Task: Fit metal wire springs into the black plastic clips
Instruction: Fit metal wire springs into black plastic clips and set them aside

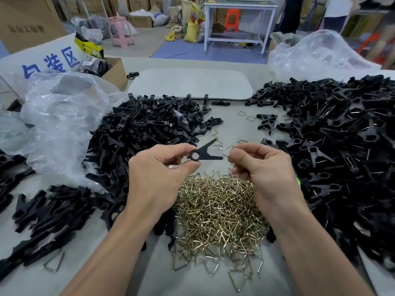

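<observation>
My left hand [159,174] pinches a black plastic clip [203,153] by its ring end, with the clip's two arms spread toward the right. My right hand [265,169] pinches a metal wire spring [228,151] just off the tip of the clip's lower arm; most of the spring is hidden by the fingers. Both hands hover above a heap of brass-coloured wire springs [215,212] on the table.
A pile of black clips [149,127] lies to the left and a larger pile [342,150] to the right. Clear plastic bags [62,116] sit at the left and far right [316,54]. A grey pad [190,83] lies behind; a cardboard box [115,70] stands back left.
</observation>
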Available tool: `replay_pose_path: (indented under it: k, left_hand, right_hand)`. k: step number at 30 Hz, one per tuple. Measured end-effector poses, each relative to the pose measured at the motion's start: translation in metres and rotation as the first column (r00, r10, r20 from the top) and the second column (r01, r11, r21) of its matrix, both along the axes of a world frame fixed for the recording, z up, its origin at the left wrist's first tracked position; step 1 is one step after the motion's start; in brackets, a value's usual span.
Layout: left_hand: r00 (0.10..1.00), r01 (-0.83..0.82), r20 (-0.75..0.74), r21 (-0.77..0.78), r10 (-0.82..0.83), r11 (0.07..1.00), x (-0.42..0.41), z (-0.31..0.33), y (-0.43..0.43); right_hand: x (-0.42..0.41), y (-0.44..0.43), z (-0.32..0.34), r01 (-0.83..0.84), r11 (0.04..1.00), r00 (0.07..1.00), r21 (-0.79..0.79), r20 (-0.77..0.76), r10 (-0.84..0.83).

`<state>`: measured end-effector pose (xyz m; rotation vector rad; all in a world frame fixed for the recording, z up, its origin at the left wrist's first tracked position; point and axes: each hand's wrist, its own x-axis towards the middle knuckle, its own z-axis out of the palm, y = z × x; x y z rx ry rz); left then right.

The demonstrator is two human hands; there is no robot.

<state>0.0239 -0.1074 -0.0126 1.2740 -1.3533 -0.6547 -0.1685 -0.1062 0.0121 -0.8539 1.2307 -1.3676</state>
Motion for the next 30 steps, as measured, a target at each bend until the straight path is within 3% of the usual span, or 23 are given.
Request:
replay_pose_path:
  k: [14, 20, 30]
  left_hand:
    - [0.998, 0.033, 0.061, -0.047, -0.03, 0.998, -0.003, 0.0, 0.004]
    - [0.999, 0.029, 0.044, -0.047, -0.027, 0.998, -0.002, -0.001, 0.003]
    - [0.989, 0.026, 0.151, -0.128, -0.006, 0.991, -0.006, 0.004, 0.011]
  right_hand:
    - [0.005, 0.001, -0.001, -0.092, 0.996, 0.996, -0.02, 0.004, 0.092]
    - [0.001, 0.0, 0.003, -0.232, 0.972, 0.964, 0.029, 0.14, 0.226]
    - [0.003, 0.001, 0.003, -0.197, 0.976, 0.976, 0.095, 0.113, 0.186]
